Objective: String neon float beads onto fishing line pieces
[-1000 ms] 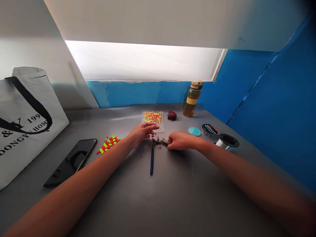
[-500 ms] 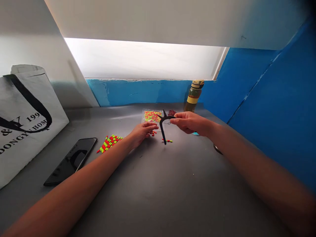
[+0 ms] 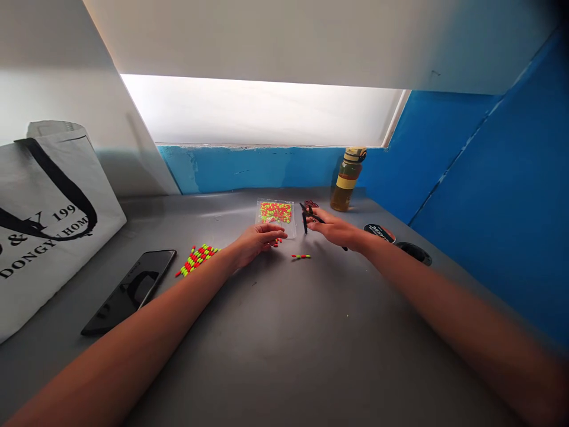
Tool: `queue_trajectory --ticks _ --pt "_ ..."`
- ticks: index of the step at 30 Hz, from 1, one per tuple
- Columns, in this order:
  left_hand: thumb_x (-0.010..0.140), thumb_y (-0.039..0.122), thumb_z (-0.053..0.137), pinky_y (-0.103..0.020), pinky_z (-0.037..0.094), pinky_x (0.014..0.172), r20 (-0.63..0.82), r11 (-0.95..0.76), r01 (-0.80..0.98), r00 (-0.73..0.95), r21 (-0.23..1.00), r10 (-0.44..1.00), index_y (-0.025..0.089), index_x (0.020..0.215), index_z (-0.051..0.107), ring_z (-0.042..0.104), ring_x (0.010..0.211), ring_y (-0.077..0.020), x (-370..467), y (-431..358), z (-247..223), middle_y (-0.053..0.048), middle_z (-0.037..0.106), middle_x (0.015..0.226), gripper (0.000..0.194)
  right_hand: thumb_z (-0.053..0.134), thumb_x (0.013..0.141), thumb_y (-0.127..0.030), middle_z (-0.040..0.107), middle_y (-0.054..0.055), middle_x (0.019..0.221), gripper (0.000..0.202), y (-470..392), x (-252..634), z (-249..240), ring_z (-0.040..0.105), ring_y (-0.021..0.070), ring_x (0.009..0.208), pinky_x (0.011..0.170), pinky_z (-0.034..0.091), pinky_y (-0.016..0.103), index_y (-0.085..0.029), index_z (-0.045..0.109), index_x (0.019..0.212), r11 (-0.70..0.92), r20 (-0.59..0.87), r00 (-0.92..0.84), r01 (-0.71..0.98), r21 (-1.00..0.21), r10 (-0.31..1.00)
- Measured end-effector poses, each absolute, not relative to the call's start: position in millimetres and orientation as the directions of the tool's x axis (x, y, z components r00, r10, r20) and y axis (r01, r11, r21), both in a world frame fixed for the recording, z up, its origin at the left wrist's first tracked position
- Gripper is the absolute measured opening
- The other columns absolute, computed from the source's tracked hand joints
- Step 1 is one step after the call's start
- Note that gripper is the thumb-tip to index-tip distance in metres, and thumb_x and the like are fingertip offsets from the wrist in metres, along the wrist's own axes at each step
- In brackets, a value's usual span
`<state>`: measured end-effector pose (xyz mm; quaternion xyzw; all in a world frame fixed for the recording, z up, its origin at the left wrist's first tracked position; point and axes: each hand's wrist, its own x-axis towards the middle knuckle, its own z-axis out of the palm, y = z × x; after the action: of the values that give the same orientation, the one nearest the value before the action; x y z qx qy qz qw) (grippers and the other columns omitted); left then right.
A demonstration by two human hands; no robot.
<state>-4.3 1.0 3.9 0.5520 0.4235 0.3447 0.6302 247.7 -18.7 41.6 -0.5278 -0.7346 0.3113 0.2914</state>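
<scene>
My left hand [image 3: 260, 240] is in a pinch just in front of the bag of beads. Whatever lies between its fingertips is too small to name. Farther right, my right hand [image 3: 331, 227] holds black pliers [image 3: 304, 220] with pointed jaws, partly hidden by the fingers. Between and below the hands, a short row of red and yellow-green beads [image 3: 301, 257] lies on the table. A few loose beads [image 3: 278, 242] show beside my left fingertips. The clear plastic bag [image 3: 288, 228] behind them contains many beads of the same colours.
A beaded piece [image 3: 198, 259] and a black phone [image 3: 128, 292] lie at left, near a white tote bag [image 3: 57, 201]. A bottle [image 3: 347, 181] stands at the back right. A dark red bundle [image 3: 311, 203], a round black item [image 3: 413, 253] and a label-printed disc [image 3: 380, 232] lie at right.
My right hand has turned over and shifted slightly, bringing the pliers back against its fingers and palm. The left hand stays almost in place, still pinched.
</scene>
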Motion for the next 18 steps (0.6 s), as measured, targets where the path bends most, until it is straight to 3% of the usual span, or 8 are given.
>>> queue_trajectory --ticks 3,6,10,13,18 --pt "0.067 0.041 0.084 -0.026 0.042 0.069 -0.153 0.156 0.028 0.413 0.987 0.898 0.019 0.102 0.073 0.06 0.08 -0.0126 -5.1 0.4 3.9 -0.009 0.072 0.108 0.043 0.058 0.091 -0.038 0.061 0.013 0.131 0.043 -26.8 246.8 48.5 0.055 0.0313 0.118 0.091 0.044 0.037 -0.023 0.058 0.131 0.279 0.04 -0.361 0.639 -0.717 0.932" --pt "0.067 0.041 0.084 -0.026 0.042 0.07 -0.145 0.144 0.035 0.42 0.989 0.896 0.019 0.101 0.073 0.06 0.08 -0.0129 -5.1 -0.5 4.9 -0.009 0.071 0.108 0.042 0.06 0.089 -0.038 0.066 0.009 0.123 0.038 -39.4 244.8 64.1 0.059 0.0305 0.11 0.086 0.047 0.036 -0.027 0.064 0.126 0.281 -0.053 -0.443 0.652 -0.704 0.895" --pt "0.066 0.041 0.084 -0.026 0.04 0.066 -0.141 0.138 0.037 0.414 0.99 0.899 0.018 0.099 0.074 0.059 0.078 -0.0128 -4.2 1.4 3.2 -0.009 0.072 0.107 0.042 0.062 0.087 -0.039 0.069 0.007 0.117 0.039 -52.3 242.5 82.3 0.063 0.0279 0.104 0.079 0.049 0.033 -0.029 0.066 0.124 0.133 -0.228 -0.421 0.672 -0.728 0.878" --pt "0.067 0.041 0.084 -0.026 0.04 0.068 -0.143 0.135 0.047 0.41 0.99 0.901 0.019 0.101 0.074 0.06 0.08 -0.0132 -4.6 4.4 -0.2 -0.009 0.072 0.106 0.042 0.063 0.085 -0.041 0.067 0.006 0.124 0.047 -57.8 240.3 89.0 0.063 0.0264 0.106 0.085 0.05 0.033 -0.03 0.063 0.131 -0.02 -0.341 -0.384 0.639 -0.769 0.858" --pt "0.068 0.041 0.084 -0.027 0.04 0.07 -0.127 0.112 0.061 0.415 0.992 0.901 0.018 0.102 0.075 0.06 0.085 -0.015 -5.8 5.8 -2.3 -0.01 0.072 0.107 0.042 0.063 0.082 -0.033 0.066 0.004 0.128 0.042 -66.7 233.3 98.1 0.059 0.0247 0.119 0.099 0.047 0.031 -0.027 0.067 0.123 -0.039 -0.335 -0.482 0.526 -0.85 0.81"
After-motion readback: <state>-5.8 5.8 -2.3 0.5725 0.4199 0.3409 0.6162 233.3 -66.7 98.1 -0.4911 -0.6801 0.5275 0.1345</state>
